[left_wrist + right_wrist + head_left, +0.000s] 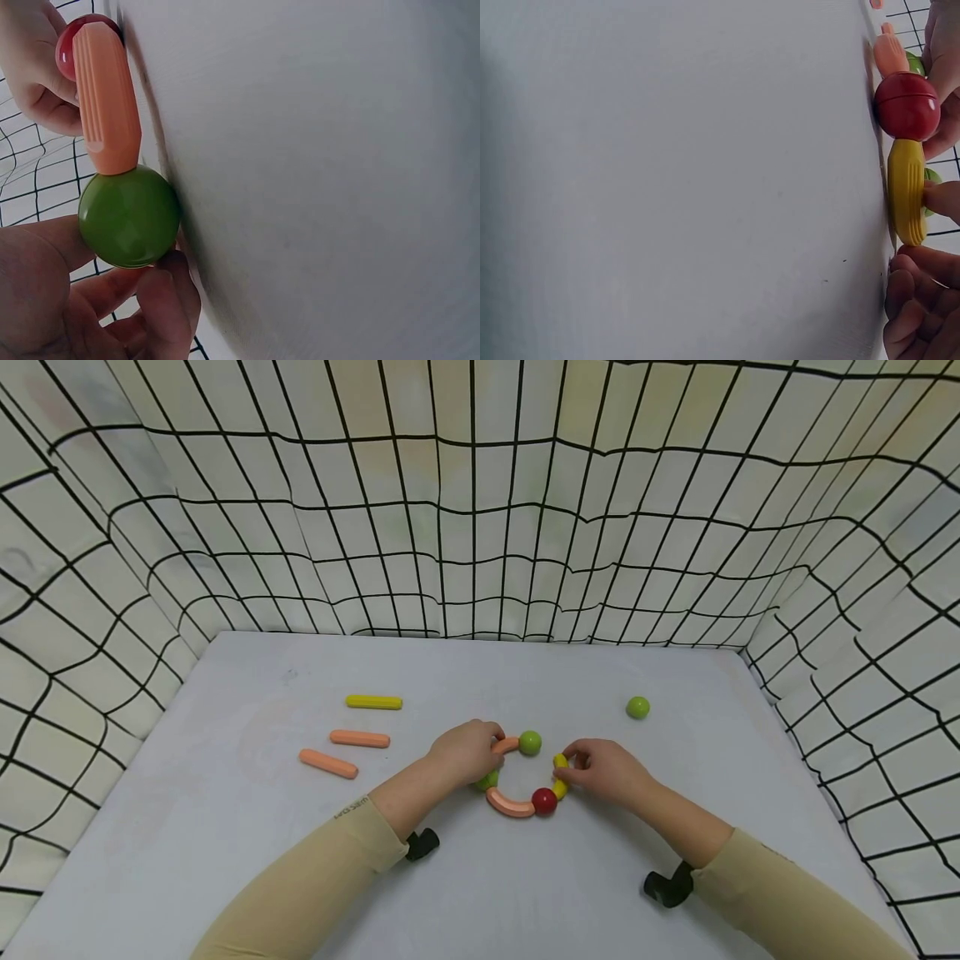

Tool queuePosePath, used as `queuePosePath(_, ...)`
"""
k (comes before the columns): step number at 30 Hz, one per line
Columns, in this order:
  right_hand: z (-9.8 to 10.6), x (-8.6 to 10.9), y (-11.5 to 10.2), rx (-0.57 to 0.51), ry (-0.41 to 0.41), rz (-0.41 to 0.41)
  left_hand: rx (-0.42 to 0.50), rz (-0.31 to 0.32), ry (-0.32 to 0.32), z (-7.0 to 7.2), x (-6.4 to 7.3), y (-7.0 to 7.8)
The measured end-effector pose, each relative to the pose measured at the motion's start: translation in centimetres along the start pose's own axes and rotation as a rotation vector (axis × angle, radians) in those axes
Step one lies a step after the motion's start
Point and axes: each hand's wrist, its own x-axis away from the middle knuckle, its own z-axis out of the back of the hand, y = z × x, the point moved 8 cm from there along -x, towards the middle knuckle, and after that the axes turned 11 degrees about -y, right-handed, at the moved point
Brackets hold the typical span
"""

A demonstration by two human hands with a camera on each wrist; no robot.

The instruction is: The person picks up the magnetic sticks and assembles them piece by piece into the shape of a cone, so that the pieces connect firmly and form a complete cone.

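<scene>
A pale grey, matte tabletop fills the lower view. Cream fabric walls printed with a black grid rise from its far, left and right edges, hanging in loose folds under soft, even light.

Both forearms, sleeved in beige, are being extended forward and angled inward, so that the hands are being brought near each other but kept apart. The left hand is being held palm down with its fingers curled in a grip. The right hand is being held likewise, its fingertips pinched together.
</scene>
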Motion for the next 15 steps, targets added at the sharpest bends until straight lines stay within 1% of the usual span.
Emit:
queuePosePath(7, 0.01, -0.16, -0.04, -0.050, 0.011, 0.004, 0.011, -0.008, 0.001, -0.11, -0.21, -0.08)
queuePosePath(15, 0.18, 0.17, -0.39, -0.128, 0.005, 0.025, 0.024, -0.013, 0.005, -0.08, -0.06, 0.04)
